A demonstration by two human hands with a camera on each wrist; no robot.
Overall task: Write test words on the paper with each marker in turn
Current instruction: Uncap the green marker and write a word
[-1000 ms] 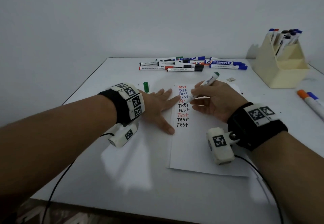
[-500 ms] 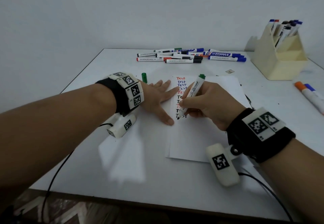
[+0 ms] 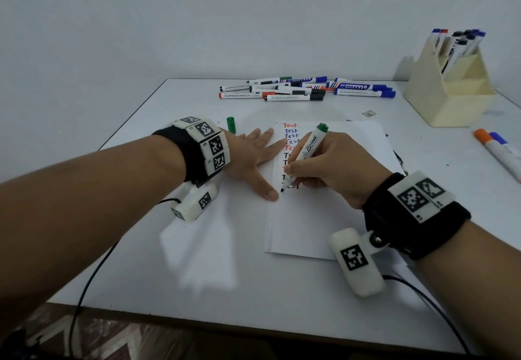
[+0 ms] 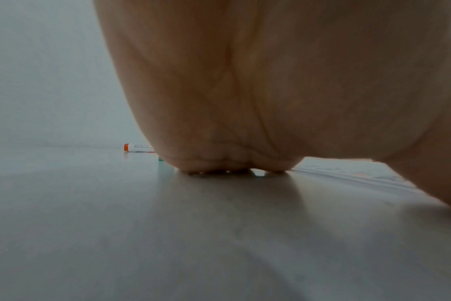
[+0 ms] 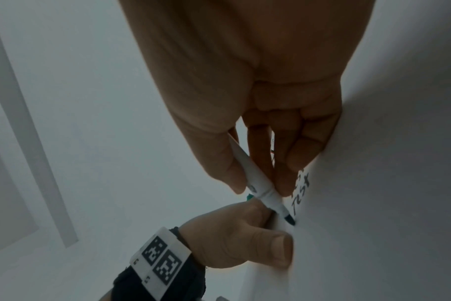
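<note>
White table (image 3: pixel 197 269) carries a sheet of paper (image 3: pixel 315 227) near its middle, with a loose green cap (image 3: pixel 231 125) just beyond the sheet's left side. A row of capped whiteboard markers (image 3: pixel 304 90) lies along the far edge; a cream marker holder (image 3: pixel 448 97) stands at the far right corner. Two more markers (image 3: pixel 499 152), orange-capped and blue-capped, lie at the right edge.

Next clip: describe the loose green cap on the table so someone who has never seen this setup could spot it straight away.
Start at the sheet of paper in the middle of the white table, where the left hand lies flat on its left edge. Just beyond that hand's fingers stands the green cap, upright on bare table. It is the only short, all-green piece; the marker pile lies farther back.
</note>
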